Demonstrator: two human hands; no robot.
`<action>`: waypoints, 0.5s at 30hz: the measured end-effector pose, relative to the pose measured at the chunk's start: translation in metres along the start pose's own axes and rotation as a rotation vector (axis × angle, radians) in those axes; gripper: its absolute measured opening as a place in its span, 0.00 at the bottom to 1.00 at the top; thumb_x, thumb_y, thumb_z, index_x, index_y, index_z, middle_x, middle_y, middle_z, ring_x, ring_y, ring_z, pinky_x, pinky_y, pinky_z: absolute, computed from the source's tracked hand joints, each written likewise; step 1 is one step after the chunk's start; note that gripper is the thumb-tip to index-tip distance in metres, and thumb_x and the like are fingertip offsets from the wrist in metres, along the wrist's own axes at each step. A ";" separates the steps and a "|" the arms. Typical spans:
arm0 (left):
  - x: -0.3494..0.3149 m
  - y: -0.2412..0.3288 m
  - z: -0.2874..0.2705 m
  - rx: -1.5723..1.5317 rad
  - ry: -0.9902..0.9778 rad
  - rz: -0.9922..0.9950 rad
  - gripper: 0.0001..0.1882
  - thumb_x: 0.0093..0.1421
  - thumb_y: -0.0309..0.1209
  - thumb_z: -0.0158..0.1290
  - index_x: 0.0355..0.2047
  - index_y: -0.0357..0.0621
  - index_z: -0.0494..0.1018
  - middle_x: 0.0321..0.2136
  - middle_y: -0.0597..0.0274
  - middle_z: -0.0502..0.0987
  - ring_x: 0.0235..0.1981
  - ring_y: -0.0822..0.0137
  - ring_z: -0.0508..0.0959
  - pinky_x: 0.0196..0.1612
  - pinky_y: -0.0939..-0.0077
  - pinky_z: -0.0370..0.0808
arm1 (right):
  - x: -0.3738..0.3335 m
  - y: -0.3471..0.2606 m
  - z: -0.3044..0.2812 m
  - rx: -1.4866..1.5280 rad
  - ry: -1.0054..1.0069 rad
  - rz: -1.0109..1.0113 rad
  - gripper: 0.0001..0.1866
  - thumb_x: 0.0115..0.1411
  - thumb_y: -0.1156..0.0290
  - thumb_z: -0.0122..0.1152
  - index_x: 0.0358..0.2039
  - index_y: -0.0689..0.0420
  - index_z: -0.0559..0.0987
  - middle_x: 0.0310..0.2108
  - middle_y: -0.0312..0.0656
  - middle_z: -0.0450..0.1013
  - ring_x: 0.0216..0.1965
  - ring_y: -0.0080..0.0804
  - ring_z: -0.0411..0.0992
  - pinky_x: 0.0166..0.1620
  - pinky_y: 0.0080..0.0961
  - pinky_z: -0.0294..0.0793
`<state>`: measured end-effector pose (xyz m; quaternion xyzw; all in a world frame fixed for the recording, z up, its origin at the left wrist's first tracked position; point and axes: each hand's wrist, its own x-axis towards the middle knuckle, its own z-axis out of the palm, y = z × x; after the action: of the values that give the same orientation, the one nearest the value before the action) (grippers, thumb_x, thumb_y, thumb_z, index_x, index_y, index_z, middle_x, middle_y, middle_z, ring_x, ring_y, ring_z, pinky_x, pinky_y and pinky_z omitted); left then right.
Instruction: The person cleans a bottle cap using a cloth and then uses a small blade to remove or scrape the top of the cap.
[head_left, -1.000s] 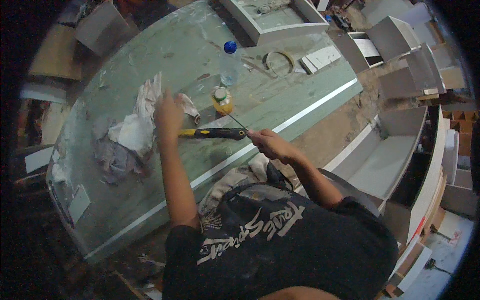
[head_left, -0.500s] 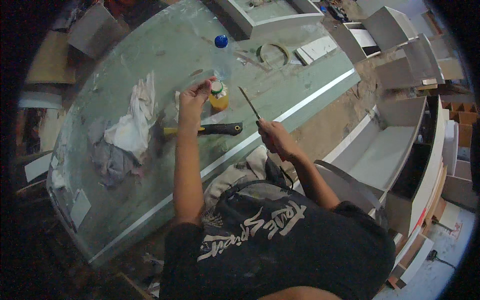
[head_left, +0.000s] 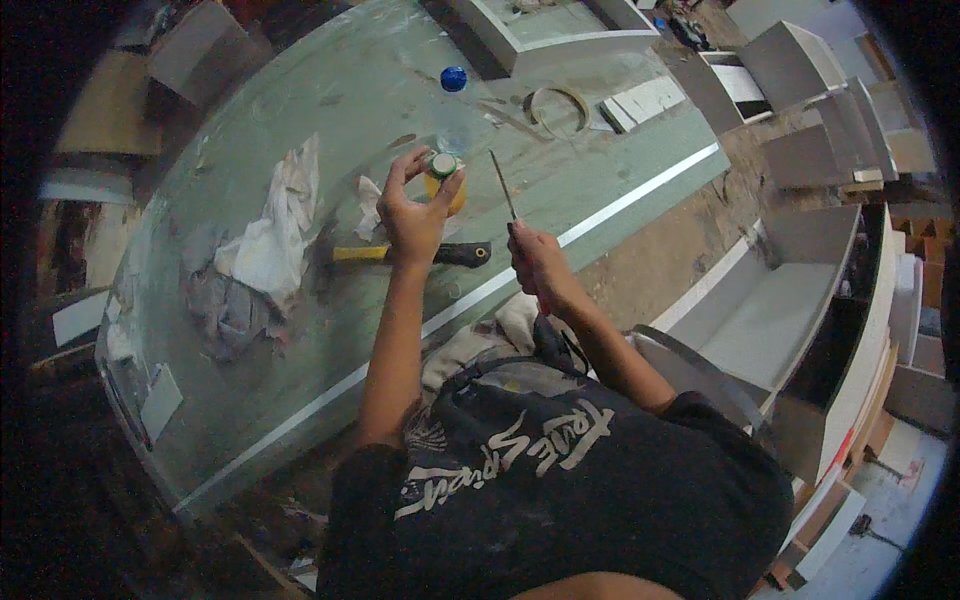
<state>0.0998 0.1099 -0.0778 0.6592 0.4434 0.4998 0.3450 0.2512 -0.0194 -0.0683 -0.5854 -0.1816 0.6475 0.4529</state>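
My left hand (head_left: 413, 222) has its thumb and fingers closed around the green-rimmed white cap (head_left: 443, 165) of a small bottle of yellow liquid (head_left: 456, 203), mostly hidden behind the hand. In my right hand (head_left: 541, 262) is a long thin-bladed tool (head_left: 502, 186), its blade pointing up and away; some red shows below the fist, and its exact kind is unclear. Behind the small bottle stands a clear bottle with a blue cap (head_left: 453, 79). A tool with a yellow-and-black handle (head_left: 464, 254) lies on the green tabletop (head_left: 350, 100), just beyond my left wrist.
White and grey rags (head_left: 262, 262) lie on the left of the table. A tape roll (head_left: 560, 112) and white strips (head_left: 643, 103) are at the far right. A white frame (head_left: 585, 43) rests at the far edge; pale cabinet boxes (head_left: 780, 310) stand to the right.
My left hand has turned and moved slightly right, its fingers now wrapped around the cap from both sides. The right hand's blade stands a little more upright.
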 end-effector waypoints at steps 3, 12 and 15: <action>0.008 -0.009 -0.007 -0.225 -0.160 -0.060 0.32 0.52 0.35 0.67 0.55 0.37 0.70 0.47 0.53 0.78 0.49 0.62 0.77 0.56 0.69 0.70 | -0.004 -0.001 -0.005 0.000 -0.017 -0.030 0.22 0.67 0.45 0.48 0.21 0.44 0.63 0.14 0.22 0.53 0.12 0.13 0.46 0.15 0.18 0.42; -0.010 -0.007 0.010 -0.044 0.145 0.024 0.27 0.56 0.39 0.63 0.51 0.37 0.69 0.44 0.54 0.77 0.43 0.60 0.77 0.50 0.68 0.71 | -0.004 -0.005 -0.006 -0.004 -0.060 -0.087 0.21 0.68 0.46 0.47 0.22 0.45 0.64 0.15 0.22 0.54 0.13 0.13 0.47 0.15 0.17 0.43; -0.017 0.004 0.031 0.029 0.220 -0.015 0.24 0.56 0.40 0.63 0.47 0.39 0.71 0.38 0.57 0.77 0.37 0.61 0.77 0.41 0.68 0.73 | -0.003 -0.005 -0.004 -0.033 -0.026 -0.123 0.21 0.68 0.47 0.47 0.22 0.46 0.64 0.15 0.22 0.54 0.13 0.12 0.47 0.15 0.17 0.44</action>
<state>0.1288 0.0920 -0.0880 0.6017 0.4907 0.5603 0.2885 0.2563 -0.0205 -0.0634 -0.5721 -0.2335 0.6229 0.4798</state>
